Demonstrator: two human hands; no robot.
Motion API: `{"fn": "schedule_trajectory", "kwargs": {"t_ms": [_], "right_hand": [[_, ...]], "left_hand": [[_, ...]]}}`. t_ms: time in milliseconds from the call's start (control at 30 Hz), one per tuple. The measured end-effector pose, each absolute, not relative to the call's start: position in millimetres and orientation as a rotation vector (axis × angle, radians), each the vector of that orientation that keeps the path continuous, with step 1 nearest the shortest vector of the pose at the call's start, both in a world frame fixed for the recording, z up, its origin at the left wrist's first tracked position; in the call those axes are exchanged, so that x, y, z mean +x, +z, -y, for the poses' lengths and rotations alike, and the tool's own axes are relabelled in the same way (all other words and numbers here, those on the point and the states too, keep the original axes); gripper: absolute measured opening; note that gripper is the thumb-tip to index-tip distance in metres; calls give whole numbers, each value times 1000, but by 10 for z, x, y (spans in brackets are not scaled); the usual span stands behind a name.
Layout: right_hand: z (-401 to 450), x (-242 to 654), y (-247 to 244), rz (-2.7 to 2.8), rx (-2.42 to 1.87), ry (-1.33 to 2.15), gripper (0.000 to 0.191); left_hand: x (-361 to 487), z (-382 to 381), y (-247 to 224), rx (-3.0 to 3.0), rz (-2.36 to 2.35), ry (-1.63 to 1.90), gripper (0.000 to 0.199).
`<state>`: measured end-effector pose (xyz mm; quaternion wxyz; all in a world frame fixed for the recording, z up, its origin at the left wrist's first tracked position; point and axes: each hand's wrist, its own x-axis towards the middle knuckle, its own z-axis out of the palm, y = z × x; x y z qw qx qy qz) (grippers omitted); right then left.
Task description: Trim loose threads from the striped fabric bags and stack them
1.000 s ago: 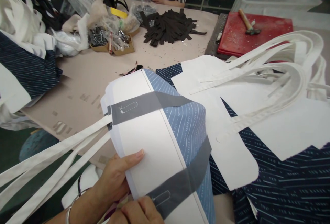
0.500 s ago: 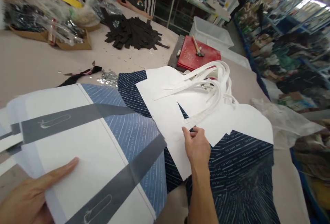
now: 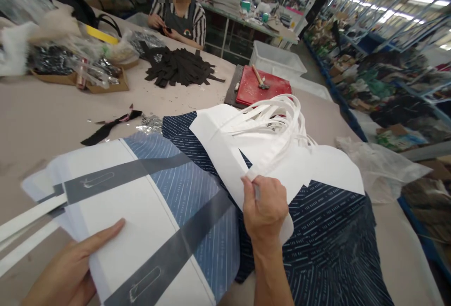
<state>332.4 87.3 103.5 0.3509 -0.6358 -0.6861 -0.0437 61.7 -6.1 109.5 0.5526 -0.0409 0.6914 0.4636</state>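
Observation:
At the lower left, my left hand (image 3: 75, 263) grips a stack of fabric bag panels (image 3: 116, 212), thumb on top and fingers underneath. They are white and striped blue, with dark grey bands bearing stitched loops and white straps trailing left. My right hand (image 3: 266, 207) is closed in a pinch on the end of a white strap (image 3: 262, 163). Beneath it lies a pile of white and navy striped panels (image 3: 324, 221), whose white straps (image 3: 292, 109) loop up at the far side. The fingers partly hide the pinched end.
A hammer (image 3: 260, 78) lies on a red slab (image 3: 246, 91). Black strips (image 3: 179, 69) are heaped left of it, near a cardboard tray (image 3: 105, 85) of plastic-wrapped parts. A seated co-worker (image 3: 181, 19) faces the table. Clear plastic (image 3: 380, 170) lies at right; white bins (image 3: 278, 57) stand behind.
My right hand has turned and drawn the pinched strap end slightly toward me. My left hand and its panels have shifted right in view as the camera tilted up.

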Motion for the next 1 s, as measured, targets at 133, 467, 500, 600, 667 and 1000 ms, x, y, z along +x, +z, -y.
{"fn": "schedule_trajectory", "kwargs": {"t_ms": [133,467,500,600,667,1000], "right_hand": [[-539,2649,1341,2012,-1085,-61,13],[494,1787,671,1960,-910,-86,24],[536,1801,656,1964,-897,-55,24],[632,1808,670,1952,-924,18,24],[691,1776,679,1929,-939,41,23],[855,1669,714,1862,-1048,208,18]], "left_hand": [[685,17,1206,-32,-1546,1037,57],[666,161,1145,-202,-1385,1272,38],[651,190,1120,-197,-1399,1279,36],[630,275,1082,-188,-1409,1258,38],[634,317,1099,-192,-1398,1239,38],[617,410,1211,-197,-1388,1183,46]]}}
